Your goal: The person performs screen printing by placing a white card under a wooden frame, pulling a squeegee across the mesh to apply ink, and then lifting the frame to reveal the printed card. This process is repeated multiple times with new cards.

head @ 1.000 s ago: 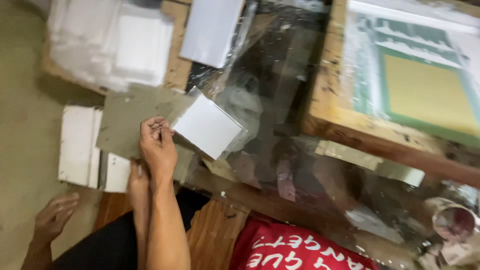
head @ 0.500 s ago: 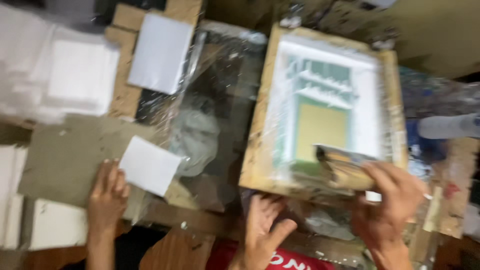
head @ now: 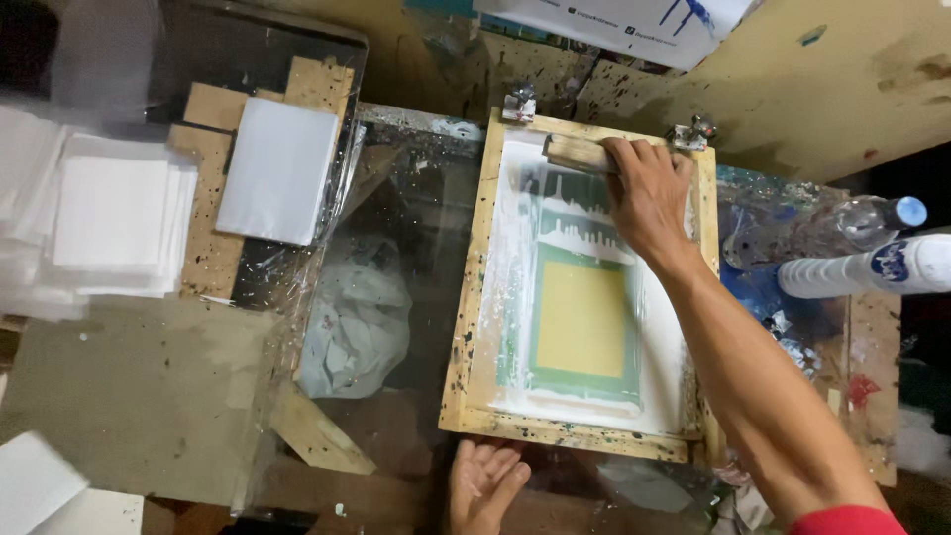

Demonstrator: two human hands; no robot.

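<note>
A wooden screen-printing frame (head: pixel 474 297) lies flat on a glass-topped table. Its mesh carries a green and yellow rectangle (head: pixel 584 319) with white ink around it. My right hand (head: pixel 649 193) grips a wooden-handled squeegee (head: pixel 578 153) at the far end of the screen, just below two metal hinge clamps (head: pixel 520 103). My left hand (head: pixel 485 481) is at the frame's near rail, palm up and fingers apart, holding nothing.
Stacked white sheets (head: pixel 109 213) and a white card (head: pixel 280 170) on a wooden board lie at the left. A grey board (head: pixel 129 396) and a loose white sheet (head: pixel 35 481) lie lower left. A cloth (head: pixel 362 317) shows under the glass. Bottles (head: pixel 872 267) stand at the right.
My right hand has carried the squeegee from the near end of the screen to the far end. My left hand has left the white sheet and come to the frame's near rail.
</note>
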